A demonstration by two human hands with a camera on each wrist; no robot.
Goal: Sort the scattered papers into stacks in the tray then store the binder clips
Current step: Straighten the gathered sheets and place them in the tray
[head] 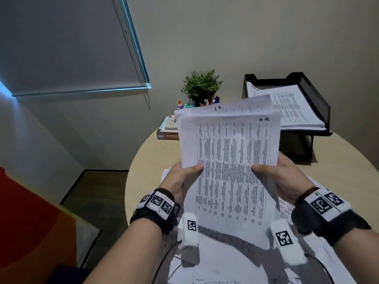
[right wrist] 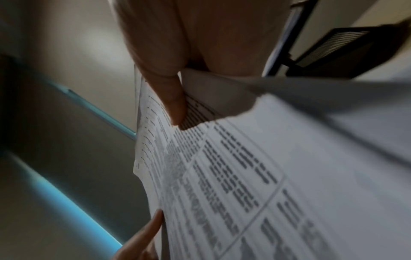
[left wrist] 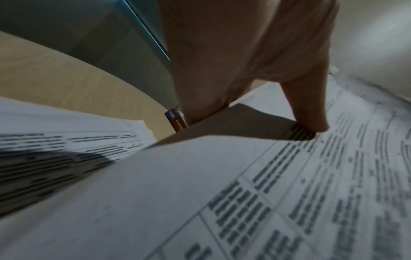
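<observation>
Loose papers (head: 229, 261) still littered the near counter (head: 147, 160); left hand (head: 180, 177) and right hand (head: 287, 177) both pinched a raised sheaf (head: 227, 160). Tray (head: 315, 93), far right, already held one stack; no binder clips seen.

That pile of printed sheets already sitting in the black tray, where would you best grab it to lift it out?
Probably by the front edge of the stack of papers, coming from the table side. The black mesh tray has raised walls at the back and sides, while the stack's front edge overhangs the open front, so fingers can slip under it.

Printed papers (head: 229, 160) held upright; tray (head: 315, 93) holds a stack.
</observation>
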